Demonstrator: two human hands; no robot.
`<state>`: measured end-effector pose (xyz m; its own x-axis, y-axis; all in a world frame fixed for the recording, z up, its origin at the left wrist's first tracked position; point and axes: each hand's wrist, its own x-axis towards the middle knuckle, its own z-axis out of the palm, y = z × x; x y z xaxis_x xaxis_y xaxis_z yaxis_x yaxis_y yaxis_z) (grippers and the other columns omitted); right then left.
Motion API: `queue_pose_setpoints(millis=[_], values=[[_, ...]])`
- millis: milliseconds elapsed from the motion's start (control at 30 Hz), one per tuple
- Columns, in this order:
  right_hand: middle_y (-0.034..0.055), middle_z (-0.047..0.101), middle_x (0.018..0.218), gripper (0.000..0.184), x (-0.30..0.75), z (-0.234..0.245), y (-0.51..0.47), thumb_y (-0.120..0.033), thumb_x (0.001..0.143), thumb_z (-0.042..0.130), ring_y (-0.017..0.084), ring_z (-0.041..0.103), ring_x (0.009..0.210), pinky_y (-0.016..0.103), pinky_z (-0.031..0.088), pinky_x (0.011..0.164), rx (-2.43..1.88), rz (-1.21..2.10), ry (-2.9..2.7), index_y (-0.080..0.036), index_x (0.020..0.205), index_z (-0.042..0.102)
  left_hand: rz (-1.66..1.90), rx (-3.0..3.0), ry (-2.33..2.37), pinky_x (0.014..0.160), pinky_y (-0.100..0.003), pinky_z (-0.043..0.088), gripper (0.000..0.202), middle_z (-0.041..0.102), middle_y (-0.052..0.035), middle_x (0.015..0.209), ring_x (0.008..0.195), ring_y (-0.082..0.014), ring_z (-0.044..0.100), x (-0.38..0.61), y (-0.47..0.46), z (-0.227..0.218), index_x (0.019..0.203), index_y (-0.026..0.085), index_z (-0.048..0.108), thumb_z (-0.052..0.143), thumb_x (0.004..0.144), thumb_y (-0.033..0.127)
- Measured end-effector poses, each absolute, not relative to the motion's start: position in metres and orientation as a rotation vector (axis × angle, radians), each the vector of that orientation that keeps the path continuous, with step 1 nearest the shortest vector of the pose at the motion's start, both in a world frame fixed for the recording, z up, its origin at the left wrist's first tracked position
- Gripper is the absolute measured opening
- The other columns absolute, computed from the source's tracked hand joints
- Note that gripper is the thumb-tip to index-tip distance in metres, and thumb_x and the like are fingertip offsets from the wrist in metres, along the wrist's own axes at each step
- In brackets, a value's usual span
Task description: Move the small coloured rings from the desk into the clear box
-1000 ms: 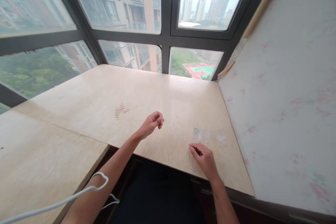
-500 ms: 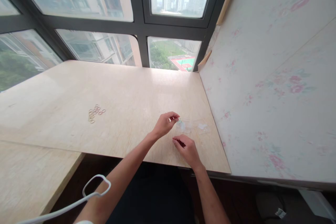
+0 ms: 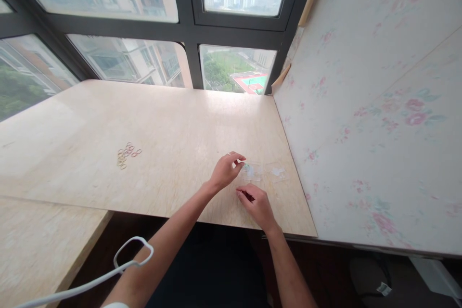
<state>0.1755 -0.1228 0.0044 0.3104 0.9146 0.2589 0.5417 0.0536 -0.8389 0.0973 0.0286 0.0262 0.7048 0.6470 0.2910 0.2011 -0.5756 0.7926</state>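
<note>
My left hand [image 3: 228, 169] is at the left end of a small clear plastic box [image 3: 254, 178] with inner compartments. Its thumb and forefinger are curved with their tips a little apart, beside some small green rings [image 3: 247, 166] at the box's far left corner. Nothing shows between those tips. Nearer to me, my right hand [image 3: 257, 203] rests close to the tabletop with thumb and forefinger pinched together. Whatever it may hold is too small to make out. A clear lid-like piece [image 3: 277, 173] lies just right of the box.
Several thin pink and yellowish rings [image 3: 127, 154] lie in a loose cluster on the tabletop [image 3: 173, 130] to the left. A flowered wall [image 3: 361, 130] bounds the right side, windows the far side. A white looped cord [image 3: 133, 250] crosses the lower left.
The view has shifted slightly. Both hands stay in nearly the same places by the box; the left forefinger and thumb tips have moved only a little.
</note>
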Motion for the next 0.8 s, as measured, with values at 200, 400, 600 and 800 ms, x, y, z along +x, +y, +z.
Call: queue_pose_setpoints(millis=[200,400,600,800], values=[[0.0049,0.069,0.081,0.018,0.175,0.005,-0.123,-0.029,0.090,0.054,0.017,0.061,0.069,0.029,0.048,0.063,-1.634,0.492,-1.346,-0.020,0.090,0.070,0.680,1.856,0.664,0.068,-0.030,0.046,0.024,0.068,-0.0058,0.084,0.077,-0.0172,0.060,0.069,0.015,0.046,0.084,0.019,0.066,0.051,0.090,0.036],[0.0056,0.071,0.086,0.021,0.174,0.007,-0.123,-0.033,0.092,0.054,0.018,0.063,0.073,0.028,0.049,0.066,-1.621,0.510,-1.287,-0.020,0.092,0.070,0.477,1.278,0.578,0.052,-0.023,0.035,0.033,0.056,-0.0022,0.067,0.058,-0.0108,0.049,0.047,0.007,0.060,0.069,0.016,0.055,0.054,0.086,0.044],[0.0035,0.068,0.076,0.027,0.172,0.006,-0.125,-0.039,0.091,0.056,0.015,0.060,0.062,0.026,0.050,0.058,-1.563,0.566,-1.200,-0.019,0.100,0.070,0.364,1.194,0.531,0.053,-0.023,0.033,0.034,0.051,-0.0009,0.064,0.057,-0.0102,0.045,0.039,-0.004,0.050,0.069,0.016,0.053,0.055,0.086,0.045],[0.0007,0.063,0.069,0.030,0.163,0.003,-0.121,-0.042,0.091,0.053,0.014,0.059,0.059,0.024,0.049,0.053,-1.457,0.681,-1.069,-0.019,0.105,0.064,0.300,1.183,0.477,0.056,-0.024,0.036,0.036,0.053,-0.0008,0.067,0.058,-0.0101,0.045,0.034,-0.016,0.036,0.071,0.016,0.053,0.052,0.088,0.048]])
